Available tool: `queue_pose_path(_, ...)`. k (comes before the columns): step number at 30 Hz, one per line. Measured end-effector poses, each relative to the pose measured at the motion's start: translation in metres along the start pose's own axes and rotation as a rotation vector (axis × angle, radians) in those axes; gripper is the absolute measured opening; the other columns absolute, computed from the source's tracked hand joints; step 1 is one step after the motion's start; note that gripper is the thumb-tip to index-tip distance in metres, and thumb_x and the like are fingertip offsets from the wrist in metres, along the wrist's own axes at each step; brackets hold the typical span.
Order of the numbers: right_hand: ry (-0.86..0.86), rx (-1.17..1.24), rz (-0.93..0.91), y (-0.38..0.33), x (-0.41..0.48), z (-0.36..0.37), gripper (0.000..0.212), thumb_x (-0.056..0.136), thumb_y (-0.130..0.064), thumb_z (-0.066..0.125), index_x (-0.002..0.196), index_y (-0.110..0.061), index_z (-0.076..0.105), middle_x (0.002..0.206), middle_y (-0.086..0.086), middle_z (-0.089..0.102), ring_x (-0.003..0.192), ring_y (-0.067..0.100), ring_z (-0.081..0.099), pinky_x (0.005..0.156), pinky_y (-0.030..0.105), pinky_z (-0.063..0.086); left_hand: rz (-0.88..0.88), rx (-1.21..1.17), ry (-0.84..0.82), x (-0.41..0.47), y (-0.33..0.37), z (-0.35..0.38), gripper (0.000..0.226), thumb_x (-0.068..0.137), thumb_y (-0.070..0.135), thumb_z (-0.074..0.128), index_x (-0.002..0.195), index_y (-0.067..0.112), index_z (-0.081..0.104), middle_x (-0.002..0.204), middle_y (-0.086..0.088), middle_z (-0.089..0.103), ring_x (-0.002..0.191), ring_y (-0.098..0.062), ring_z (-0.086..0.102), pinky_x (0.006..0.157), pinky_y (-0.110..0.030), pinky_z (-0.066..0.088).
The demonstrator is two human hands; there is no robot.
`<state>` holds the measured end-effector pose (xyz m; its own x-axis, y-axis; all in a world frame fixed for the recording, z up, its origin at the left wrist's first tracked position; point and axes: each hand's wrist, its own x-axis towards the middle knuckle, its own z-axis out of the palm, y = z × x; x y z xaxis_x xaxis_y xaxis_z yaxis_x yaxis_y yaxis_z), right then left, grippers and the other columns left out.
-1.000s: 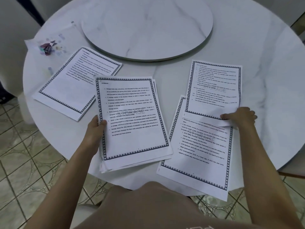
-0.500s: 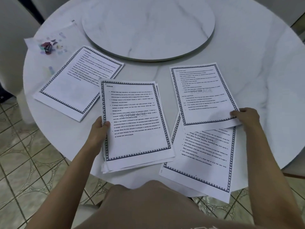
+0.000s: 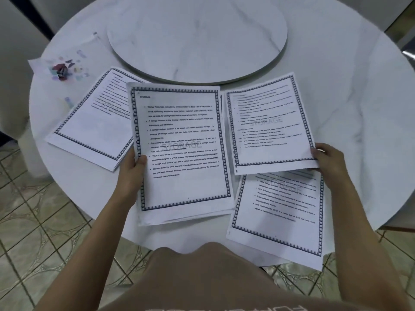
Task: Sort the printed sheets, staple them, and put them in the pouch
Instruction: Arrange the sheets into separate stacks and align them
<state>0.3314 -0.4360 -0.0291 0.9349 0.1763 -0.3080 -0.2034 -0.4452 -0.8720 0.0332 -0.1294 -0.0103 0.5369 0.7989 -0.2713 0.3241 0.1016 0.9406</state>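
Swung leftward since a moment ago, your loose sheet (image 3: 269, 124) now lies just beside the stack (image 3: 182, 153), at its two o'clock. Your right hand (image 3: 326, 159) pinches its lower right corner. Your left hand (image 3: 134, 169) grips the stack's left edge, at the table's (image 3: 348, 97) six o'clock.

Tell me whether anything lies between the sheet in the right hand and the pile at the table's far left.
Yes. The stack gripped by the left hand sits between the sheet pinched by the right hand and the far-left pile, covering that pile's right edge. Nothing else visible lies on that path.
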Motion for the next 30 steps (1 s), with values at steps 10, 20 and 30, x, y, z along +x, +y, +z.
queue_pose_path(10, -0.038, 0.218, 0.035, 0.013, -0.064, 0.046, 0.015, 0.091, -0.005, 0.051, 0.098, -0.012, 0.062, 0.085, -0.002, 0.065, 0.077, 0.012, 0.062, 0.068, 0.018, 0.053, -0.038, -0.111, -0.106, 0.024, 0.009, -0.011, 0.031, 0.099, 0.009, 0.036, 0.127, 0.014, 0.049, 0.107, 0.009, 0.062, 0.091, 0.001, 0.060, 0.073, -0.015, 0.052)
queue_pose_path(20, -0.206, 0.286, 0.027, 0.006, -0.110, 0.074, 0.020, 0.092, -0.009, 0.053, 0.103, -0.021, 0.063, 0.096, 0.003, 0.071, 0.082, 0.013, 0.068, 0.071, 0.022, 0.055, -0.214, -0.130, -0.273, 0.039, -0.004, -0.008, 0.031, 0.098, 0.012, 0.038, 0.128, 0.015, 0.047, 0.109, 0.000, 0.061, 0.089, -0.008, 0.062, 0.073, -0.023, 0.053)
queue_pose_path(30, -0.395, 0.168, 0.128, 0.003, -0.130, 0.099, 0.025, 0.093, -0.006, 0.050, 0.113, -0.018, 0.059, 0.082, 0.004, 0.067, 0.071, 0.016, 0.061, 0.063, 0.022, 0.048, -0.219, -0.008, -0.220, 0.044, -0.015, -0.006, 0.030, 0.098, 0.014, 0.040, 0.127, 0.012, 0.048, 0.120, -0.002, 0.056, 0.109, -0.018, 0.051, 0.094, -0.032, 0.038)
